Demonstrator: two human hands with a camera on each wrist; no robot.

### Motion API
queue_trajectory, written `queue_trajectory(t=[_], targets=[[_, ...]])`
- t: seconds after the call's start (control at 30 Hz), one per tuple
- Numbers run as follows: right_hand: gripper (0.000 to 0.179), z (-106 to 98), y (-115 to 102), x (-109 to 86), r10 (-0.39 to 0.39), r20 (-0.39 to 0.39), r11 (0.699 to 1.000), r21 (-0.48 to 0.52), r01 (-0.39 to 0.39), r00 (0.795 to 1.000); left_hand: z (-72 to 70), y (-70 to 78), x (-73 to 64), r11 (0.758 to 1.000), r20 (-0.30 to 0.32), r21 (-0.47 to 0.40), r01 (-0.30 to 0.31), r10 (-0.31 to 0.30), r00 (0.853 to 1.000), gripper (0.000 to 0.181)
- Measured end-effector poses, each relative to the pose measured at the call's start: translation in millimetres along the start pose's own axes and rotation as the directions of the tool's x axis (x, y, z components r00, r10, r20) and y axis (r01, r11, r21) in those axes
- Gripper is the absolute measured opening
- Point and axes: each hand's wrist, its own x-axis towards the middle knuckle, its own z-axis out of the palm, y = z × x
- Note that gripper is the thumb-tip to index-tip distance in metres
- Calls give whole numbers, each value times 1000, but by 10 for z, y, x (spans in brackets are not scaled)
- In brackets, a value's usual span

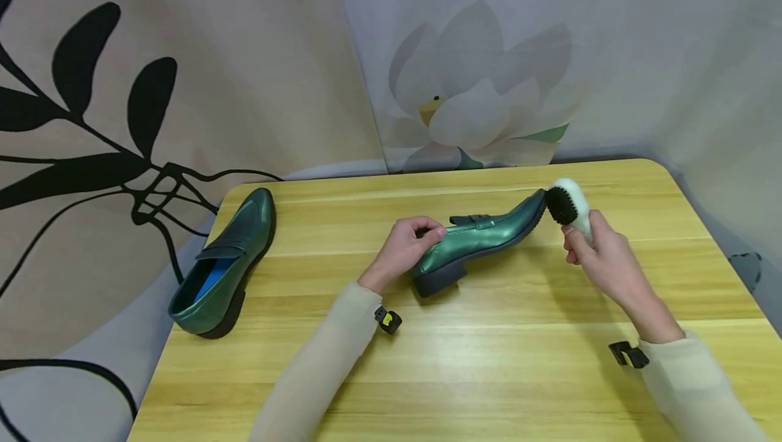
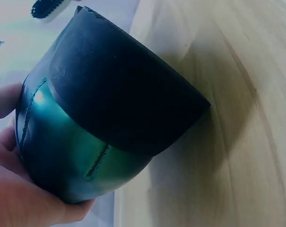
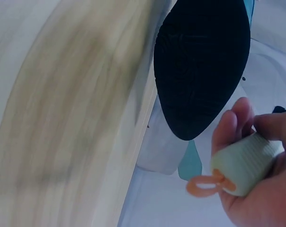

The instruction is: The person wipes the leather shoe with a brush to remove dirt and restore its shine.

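My left hand (image 1: 408, 246) grips a shiny green loafer (image 1: 467, 242) by its heel opening, thumb outside. The shoe tilts toe-up to the right, its black heel low over the table. In the left wrist view the black heel block (image 2: 119, 85) faces the camera. My right hand (image 1: 601, 259) holds a white-handled brush (image 1: 571, 201) with black bristles (image 1: 561, 206) at the shoe's toe; whether they touch I cannot tell. The right wrist view shows the brush's ribbed handle (image 3: 247, 163) with an orange loop (image 3: 203, 186), and the dark sole (image 3: 202, 61) beside it.
A second green loafer (image 1: 226, 269) with a blue insole stands at the left edge of the wooden table (image 1: 507, 374), toe pointing away. Behind the table hangs a pale curtain (image 1: 256, 75) printed with dark leaves and a flower.
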Motion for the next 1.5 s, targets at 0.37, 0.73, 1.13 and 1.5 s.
queue_trajectory(t=[0.37,0.73,1.13,1.5], targets=[[30,136,-58,30,5,19,994,-106,-3,1000,-62,-18,29,988,39,151,-35,29,999,26],[45,349,-242,-12,-23,78,993,-115,32,997,-281,-165,52,998,146,53,-23,15,989,29],[41,791,-578,-125,-428,65,875,-222,431,901,-296,-182,49,999,125,-39,34,-28,992,30],[57,1032,-617,-97,-613,54,737,-321,595,788,-253,-153,37,998,138,-53,-19,26,990,27]])
